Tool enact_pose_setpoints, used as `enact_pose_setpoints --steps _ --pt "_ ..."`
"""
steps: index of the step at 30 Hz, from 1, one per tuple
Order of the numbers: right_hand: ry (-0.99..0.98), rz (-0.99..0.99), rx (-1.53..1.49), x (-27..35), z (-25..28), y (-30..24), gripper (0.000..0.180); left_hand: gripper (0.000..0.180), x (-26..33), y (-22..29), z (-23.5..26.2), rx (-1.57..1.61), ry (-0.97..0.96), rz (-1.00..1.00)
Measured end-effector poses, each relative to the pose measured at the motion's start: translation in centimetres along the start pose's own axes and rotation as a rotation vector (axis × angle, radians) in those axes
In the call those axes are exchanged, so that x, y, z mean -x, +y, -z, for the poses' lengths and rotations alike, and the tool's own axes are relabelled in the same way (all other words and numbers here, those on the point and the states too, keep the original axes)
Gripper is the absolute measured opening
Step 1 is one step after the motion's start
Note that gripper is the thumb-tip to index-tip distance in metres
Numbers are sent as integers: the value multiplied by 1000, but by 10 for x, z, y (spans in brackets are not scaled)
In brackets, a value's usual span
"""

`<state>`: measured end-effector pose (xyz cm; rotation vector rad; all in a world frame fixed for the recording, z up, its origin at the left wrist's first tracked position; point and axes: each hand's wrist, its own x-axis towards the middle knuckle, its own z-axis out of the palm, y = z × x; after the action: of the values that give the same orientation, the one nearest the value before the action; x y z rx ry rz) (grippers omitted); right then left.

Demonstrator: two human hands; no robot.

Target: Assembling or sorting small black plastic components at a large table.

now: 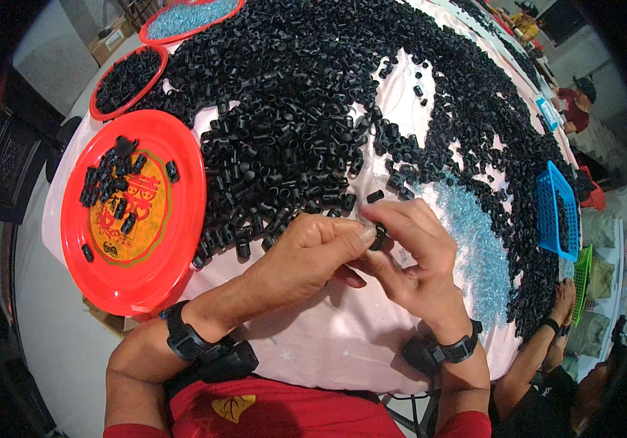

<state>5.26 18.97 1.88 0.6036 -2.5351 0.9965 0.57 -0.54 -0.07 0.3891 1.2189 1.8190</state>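
Observation:
My two hands meet over the near middle of the table. Between the fingers of my right hand is a small black cylindrical part, partly covered by the fingertips. My left hand is closed in a pinch right against that part; whatever lies between its thumb and finger is too small to make out. Just beyond the fingertips, a loose black part lies on the pale cloth. A large heap of similar black parts spreads beyond my hands.
Left stands a red tray with some black parts; behind it are a red bowl of black pieces and one of clear bluish pieces. Clear bluish pieces lie right. Blue basket, green basket and a co-worker's hand are farther right.

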Motion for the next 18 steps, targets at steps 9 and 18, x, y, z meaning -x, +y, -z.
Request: enact_pose_setpoints --steps 9,18 --pt "80 -39 15 -2 11 10 34 42 1 2 5 93 76 -69" --pt "33 27 -61 1 0 6 49 34 2 1 2 144 -27 -10"
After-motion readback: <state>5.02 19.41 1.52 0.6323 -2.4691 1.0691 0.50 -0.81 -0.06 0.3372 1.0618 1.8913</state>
